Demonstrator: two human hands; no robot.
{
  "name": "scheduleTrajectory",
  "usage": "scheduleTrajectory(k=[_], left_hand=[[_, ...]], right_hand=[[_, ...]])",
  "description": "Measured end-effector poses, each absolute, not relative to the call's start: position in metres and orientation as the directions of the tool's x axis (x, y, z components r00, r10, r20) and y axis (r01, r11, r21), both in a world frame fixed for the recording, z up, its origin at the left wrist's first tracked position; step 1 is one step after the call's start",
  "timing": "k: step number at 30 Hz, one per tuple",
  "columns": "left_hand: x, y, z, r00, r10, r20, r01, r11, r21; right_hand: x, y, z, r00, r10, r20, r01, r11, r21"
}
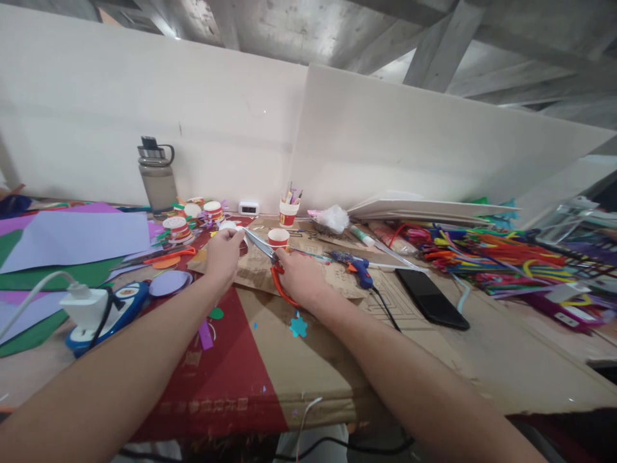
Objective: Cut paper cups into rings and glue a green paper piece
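Cardboard (270, 379): is lying flat, likely serving as work surface.
Right hand (301, 280): is gripping orange-handled scissors (261, 244), aiming them leftward.
Left hand (224, 254): is pinching a white piece (228, 225), material unclear, apparently steadying it beside the scissors' tips.

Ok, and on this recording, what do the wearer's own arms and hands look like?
The left hand and right hand are ungloved. Both forearms are bare to the picture's edge; no sleeve, watch or bracelet shows.
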State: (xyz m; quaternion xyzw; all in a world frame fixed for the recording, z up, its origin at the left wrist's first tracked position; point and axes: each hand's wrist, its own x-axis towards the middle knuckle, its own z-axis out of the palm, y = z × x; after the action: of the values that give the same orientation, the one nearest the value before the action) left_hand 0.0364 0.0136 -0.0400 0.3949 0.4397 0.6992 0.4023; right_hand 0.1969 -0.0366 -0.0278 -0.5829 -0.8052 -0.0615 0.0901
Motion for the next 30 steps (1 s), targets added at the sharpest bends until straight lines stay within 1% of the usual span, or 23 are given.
scheduleTrajectory(k=[3,5,7,9,11,12,15,18,21,25,30], left_hand=[[0.036,0.014,-0.04,-0.365,0.908,0.204,-0.208,-0.294,0.933],[0.037,0.014,-0.038,-0.357,0.915,0.189,-0.262,-0.292,0.92],[0.039,0.015,-0.036,-0.368,0.923,0.113,-0.377,-0.259,0.889],[0.039,0.016,-0.033,-0.378,0.926,0.0,-0.487,-0.198,0.851],[0.038,0.018,-0.031,-0.381,0.923,-0.056,-0.529,-0.167,0.832],[0.038,0.018,-0.031,-0.379,0.924,-0.046,-0.522,-0.172,0.835],[0.036,0.018,-0.034,-0.373,0.927,0.045,-0.449,-0.223,0.865],[0.038,0.015,-0.036,-0.342,0.935,0.09,-0.381,-0.225,0.897],[0.043,0.011,-0.036,-0.317,0.942,0.108,-0.343,-0.22,0.913],[0.046,0.008,-0.032,-0.323,0.941,0.105,-0.341,-0.219,0.914],[0.044,0.007,-0.029,-0.324,0.94,0.111,-0.325,-0.221,0.919]], right_hand=[[0.197,-0.036,-0.028,-0.321,0.919,0.229,0.945,0.328,0.008],[0.197,-0.035,-0.029,-0.324,0.917,0.231,0.944,0.331,0.011],[0.196,-0.035,-0.03,-0.321,0.918,0.231,0.944,0.329,0.004],[0.195,-0.035,-0.032,-0.313,0.922,0.228,0.946,0.324,-0.012],[0.194,-0.036,-0.033,-0.307,0.925,0.225,0.947,0.32,-0.02],[0.194,-0.036,-0.034,-0.306,0.925,0.225,0.948,0.318,-0.019],[0.194,-0.038,-0.035,-0.299,0.925,0.234,0.951,0.31,-0.011],[0.195,-0.039,-0.033,-0.288,0.924,0.251,0.954,0.299,-0.005],[0.195,-0.039,-0.031,-0.276,0.927,0.252,0.959,0.283,0.012],[0.195,-0.038,-0.029,-0.269,0.933,0.24,0.963,0.268,0.036],[0.196,-0.037,-0.028,-0.28,0.934,0.223,0.959,0.282,0.025]])
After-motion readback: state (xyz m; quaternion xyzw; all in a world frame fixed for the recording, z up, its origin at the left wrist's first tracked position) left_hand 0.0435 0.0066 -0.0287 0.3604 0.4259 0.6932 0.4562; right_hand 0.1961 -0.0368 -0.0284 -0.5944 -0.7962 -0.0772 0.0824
